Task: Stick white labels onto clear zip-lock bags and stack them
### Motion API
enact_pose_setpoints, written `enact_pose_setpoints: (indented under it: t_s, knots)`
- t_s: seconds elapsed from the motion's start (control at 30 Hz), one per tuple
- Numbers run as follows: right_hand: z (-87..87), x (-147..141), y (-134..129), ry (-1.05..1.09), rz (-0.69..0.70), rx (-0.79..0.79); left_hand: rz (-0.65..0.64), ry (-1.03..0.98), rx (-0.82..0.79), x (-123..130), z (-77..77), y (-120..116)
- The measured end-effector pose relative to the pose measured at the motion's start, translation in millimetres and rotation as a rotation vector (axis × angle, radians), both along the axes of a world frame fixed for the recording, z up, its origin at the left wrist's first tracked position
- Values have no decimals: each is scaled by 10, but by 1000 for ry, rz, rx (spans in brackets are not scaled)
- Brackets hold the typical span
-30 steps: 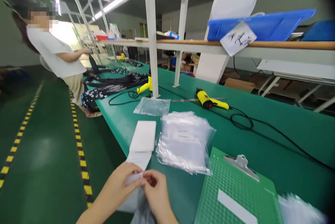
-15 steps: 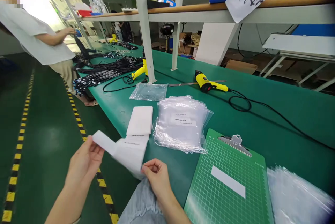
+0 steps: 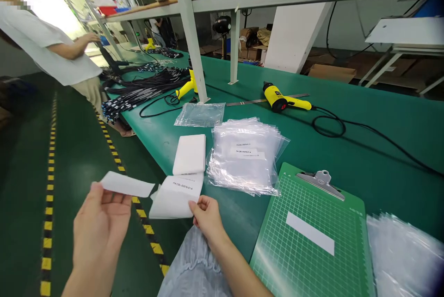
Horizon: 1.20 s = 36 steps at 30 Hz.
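Observation:
Between thumb and fingers, my left hand (image 3: 104,223) pinches a white label strip (image 3: 129,184), held out over the table's left edge. My right hand (image 3: 207,216) grips the lower edge of a fanfold strip of printed labels (image 3: 176,197). That strip runs up to a folded white label stack (image 3: 189,153) on the green table. To its right lies a pile of clear plastic bags (image 3: 239,172) with printed labels on top. A green clipboard (image 3: 312,250) with a white grid carries one loose white strip (image 3: 310,233).
More clear bags (image 3: 404,255) lie right of the clipboard, and a single flat bag (image 3: 200,114) is behind the label stack. A yellow heat gun (image 3: 277,98) trails a black cable. Bundled black cables (image 3: 145,89) lie farther left, near a standing person (image 3: 52,42). A shelf post (image 3: 189,33) rises from the table.
The strip in my left hand has come away from the label fanfold, and that hand has moved left and lower. My right hand keeps its grip on the fanfold. The view has shifted slightly.

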State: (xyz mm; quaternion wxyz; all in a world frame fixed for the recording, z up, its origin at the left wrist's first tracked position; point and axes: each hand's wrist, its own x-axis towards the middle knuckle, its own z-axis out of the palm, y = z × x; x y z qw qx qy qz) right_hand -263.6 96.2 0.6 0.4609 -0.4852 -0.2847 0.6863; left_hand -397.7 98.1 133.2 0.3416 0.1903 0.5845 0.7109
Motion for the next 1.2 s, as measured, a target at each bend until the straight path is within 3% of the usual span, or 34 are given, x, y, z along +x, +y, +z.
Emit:
enact_pose_setpoints:
  t_s: [0.1,0.17,0.27,0.33,0.4,0.5,0.6,0.67,0.8,0.97,1.07,1.2]
  knots:
    - [70,154,-97,-90,-66,43,36,171,127,52,-15,-119]
    - [226,312,-204,-71,-84,88,-77,549,260,232,-106,-206]
    - [480,590,-370,227,11,150,-545,1316,531,607,-303,-284]
    - [562,805,-468,269,-91,135,-771,1514,681,841,-431,-289]
    - [555,1049,-568,155,-264,87,-819,1469,660,1025,-537,-260]
    - [489,1431,-759,39,-339,46,-853,1167,299,1237,-642,-175]
    - [478,1737,-991,-57,-355,53,-1223,763,-112,1452,-674,-122]
    - [492,1884,-1144,-168,-431,55,-1400,616,-205,1610,-671,-138]
    - [459,2143,-1425,-263,-518,-5,-1495,586,-180,1911,-704,-233]
    - [416,2515,-1779,-244,-614,-43,-1778,604,-223,2311,-873,-277]
    - [473,2712,-2016,-278,-732,-83,-1888,782,-113,2699,-907,-336]
    - [564,2926,-2421,-429,-1029,-186,-1823,1186,213,3462,-898,-553]
